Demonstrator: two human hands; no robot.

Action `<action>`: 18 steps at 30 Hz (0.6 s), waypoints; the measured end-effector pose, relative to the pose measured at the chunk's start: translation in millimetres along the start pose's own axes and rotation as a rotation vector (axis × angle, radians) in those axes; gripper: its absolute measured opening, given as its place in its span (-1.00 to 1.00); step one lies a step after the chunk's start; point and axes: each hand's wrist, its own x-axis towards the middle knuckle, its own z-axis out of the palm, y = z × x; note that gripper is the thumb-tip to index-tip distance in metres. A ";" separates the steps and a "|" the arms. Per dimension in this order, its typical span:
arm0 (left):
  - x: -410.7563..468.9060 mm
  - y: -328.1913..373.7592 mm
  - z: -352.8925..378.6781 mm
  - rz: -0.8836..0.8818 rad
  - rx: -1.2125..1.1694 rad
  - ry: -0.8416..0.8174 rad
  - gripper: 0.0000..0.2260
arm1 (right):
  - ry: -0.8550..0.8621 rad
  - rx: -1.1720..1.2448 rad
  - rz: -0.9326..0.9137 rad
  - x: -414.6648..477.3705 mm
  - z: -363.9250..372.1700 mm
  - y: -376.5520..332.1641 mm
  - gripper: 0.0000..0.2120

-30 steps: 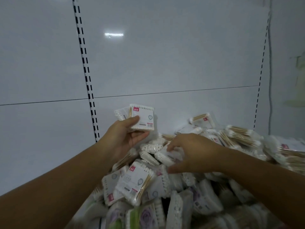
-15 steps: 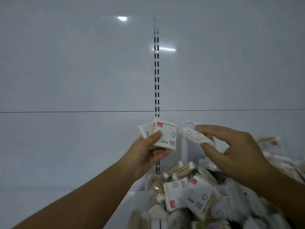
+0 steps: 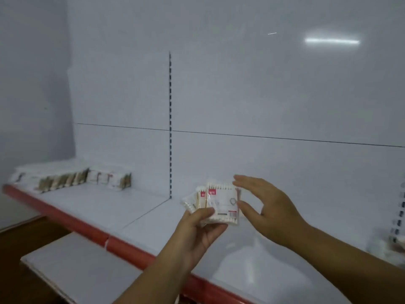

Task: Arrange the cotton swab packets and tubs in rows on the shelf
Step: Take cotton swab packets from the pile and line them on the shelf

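Head view, left hand (image 3: pixel 198 229) pinching packets (image 3: pixel 222 204), swabs (image 3: pixel 221 186) standing vertical, facing camera.

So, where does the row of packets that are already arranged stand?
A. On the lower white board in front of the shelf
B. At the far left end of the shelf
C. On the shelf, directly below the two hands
B: the row of packets stands at the far left of the shelf, well to the left of the left hand that grips the cotton swab packets.
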 end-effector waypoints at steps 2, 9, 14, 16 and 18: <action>-21.0 28.9 -35.1 0.018 0.018 0.070 -0.48 | -0.142 0.177 0.170 18.6 36.3 -20.9 -0.56; -56.3 105.9 -128.3 0.114 0.111 0.182 -0.48 | -0.320 0.446 0.274 76.3 148.4 -76.3 -0.72; -52.9 147.6 -180.6 0.106 -0.058 0.257 -0.56 | -0.355 0.463 0.249 121.0 208.5 -98.3 -0.65; -48.0 169.1 -206.4 0.082 -0.120 0.322 -0.61 | -0.361 0.477 0.233 141.9 229.9 -100.7 -0.65; -39.4 194.6 -233.2 0.087 -0.128 0.374 -0.64 | -0.348 0.475 0.225 163.7 254.5 -97.2 -0.67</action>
